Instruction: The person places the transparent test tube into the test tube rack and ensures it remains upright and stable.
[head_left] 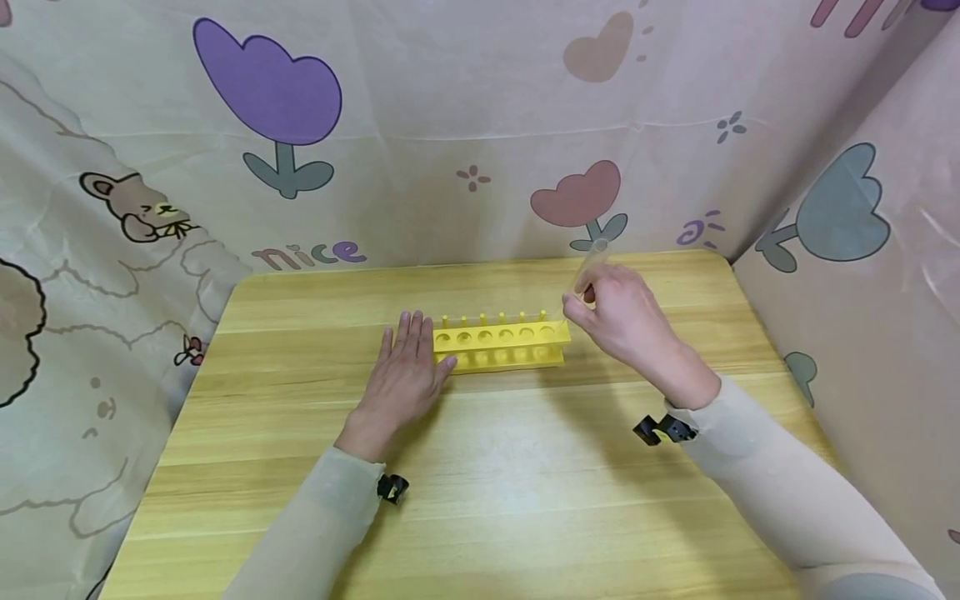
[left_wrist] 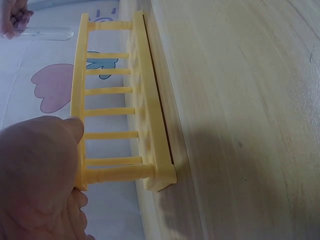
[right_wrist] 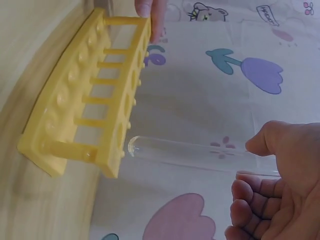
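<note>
1. Wooden table (head_left: 525, 500) takes up most of the view, with cartoon tulip-print cloth (head_left: 465, 125) hung on the far side and both flanks.
2. Yellow test tube rack (head_left: 501, 343) sits around the middle of the table, long side running left to right, six holes on top, all looking empty.
3. Left hand (head_left: 405, 371) lies flat on the table with fingers straight and together, thumb side pressed against the rack's left end.
4. Right hand (head_left: 622, 317) hovers just past the rack's right end, fingers curled, pinching a clear test tube (head_left: 588, 267).
5. The tube's rounded bottom is right beside the rack's rightmost hole, not in it; its open end tilts up and away.
</note>
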